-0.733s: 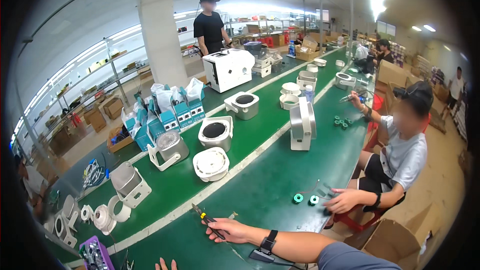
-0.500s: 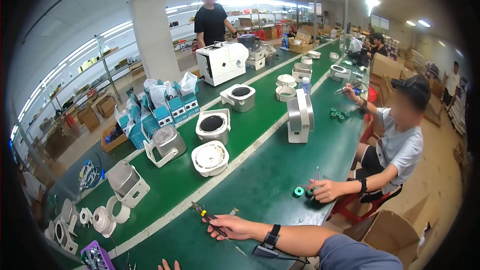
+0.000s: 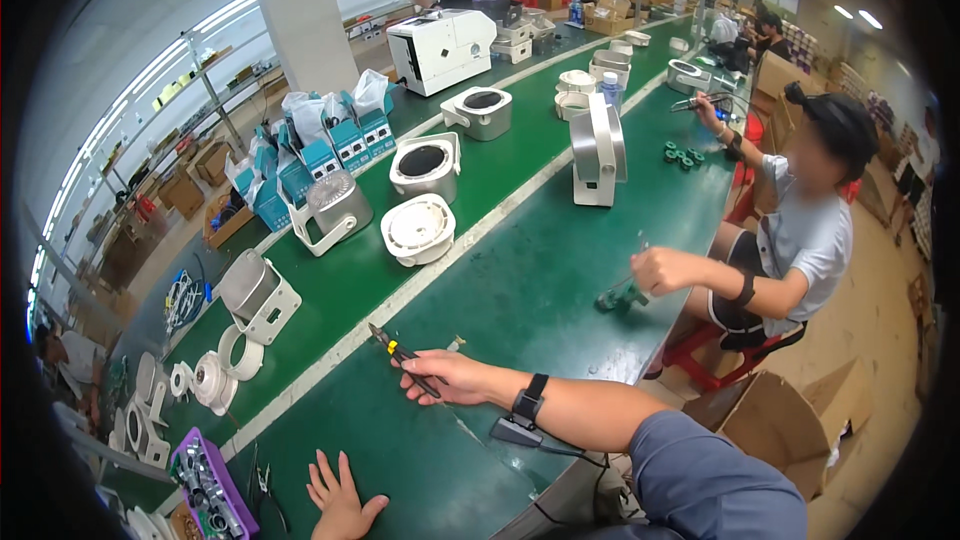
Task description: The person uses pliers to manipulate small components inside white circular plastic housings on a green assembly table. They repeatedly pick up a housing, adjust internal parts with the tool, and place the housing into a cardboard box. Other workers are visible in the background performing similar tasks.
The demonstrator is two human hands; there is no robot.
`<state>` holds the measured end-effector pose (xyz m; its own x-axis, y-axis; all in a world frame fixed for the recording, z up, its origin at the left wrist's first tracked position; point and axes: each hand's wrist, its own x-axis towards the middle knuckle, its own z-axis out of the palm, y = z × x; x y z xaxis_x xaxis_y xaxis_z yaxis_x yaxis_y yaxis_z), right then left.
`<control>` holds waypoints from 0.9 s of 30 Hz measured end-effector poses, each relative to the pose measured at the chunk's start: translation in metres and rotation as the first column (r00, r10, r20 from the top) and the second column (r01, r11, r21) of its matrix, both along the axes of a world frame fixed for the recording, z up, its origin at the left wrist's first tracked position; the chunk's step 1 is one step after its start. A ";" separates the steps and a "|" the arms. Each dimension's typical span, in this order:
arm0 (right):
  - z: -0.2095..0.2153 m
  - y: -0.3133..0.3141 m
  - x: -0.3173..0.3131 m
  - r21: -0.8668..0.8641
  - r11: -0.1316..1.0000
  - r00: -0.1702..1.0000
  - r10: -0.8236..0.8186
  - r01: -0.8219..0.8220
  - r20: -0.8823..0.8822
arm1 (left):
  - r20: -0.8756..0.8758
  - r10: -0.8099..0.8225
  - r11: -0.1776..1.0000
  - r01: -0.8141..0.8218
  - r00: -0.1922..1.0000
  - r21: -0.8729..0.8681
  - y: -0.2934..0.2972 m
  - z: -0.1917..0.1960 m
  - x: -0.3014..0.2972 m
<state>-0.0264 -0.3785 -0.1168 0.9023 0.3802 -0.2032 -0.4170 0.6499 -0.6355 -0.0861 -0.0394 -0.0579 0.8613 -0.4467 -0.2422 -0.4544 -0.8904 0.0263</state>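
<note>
My right hand is closed around the dark handles of a pair of pliers with yellow near the joint. The slim jaws point away to the far left, just short of the white line on the green table. My left hand lies at the near edge with its fingers spread and nothing in it. Left of it a second pair of pliers rests beside a purple basket of small metallic and dark parts.
Along the green belt stand several white-and-grey fan housings. One upright housing is on the bench ahead. A co-worker at right holds a soldering iron near green pieces. Blue boxes are far left.
The view has tilted downward, so more of my left hand shows. My right hand still grips the pliers. The co-worker's nearer hand has lifted slightly by the green pieces.
</note>
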 end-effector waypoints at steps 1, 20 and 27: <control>0.001 0.000 0.000 -0.002 1.000 1.000 0.002 -0.002 0.002 | -0.085 0.029 0.999 -0.031 0.996 -0.033 0.006 -0.004 0.001; 0.007 -0.013 -0.005 -0.013 1.000 1.000 0.008 -0.008 0.005 | 0.273 0.304 0.892 -0.172 0.912 -0.418 0.019 0.018 0.141; 0.003 -0.020 -0.002 0.007 1.000 1.000 0.016 -0.016 0.000 | 0.200 0.847 0.531 -0.771 0.493 -0.352 0.068 -0.004 0.241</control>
<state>-0.0288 -0.3984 -0.1138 0.8961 0.3962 -0.2003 -0.4273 0.6474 -0.6311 0.1550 0.0283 -0.0620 0.8664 0.4875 0.1080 0.4516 -0.8574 0.2468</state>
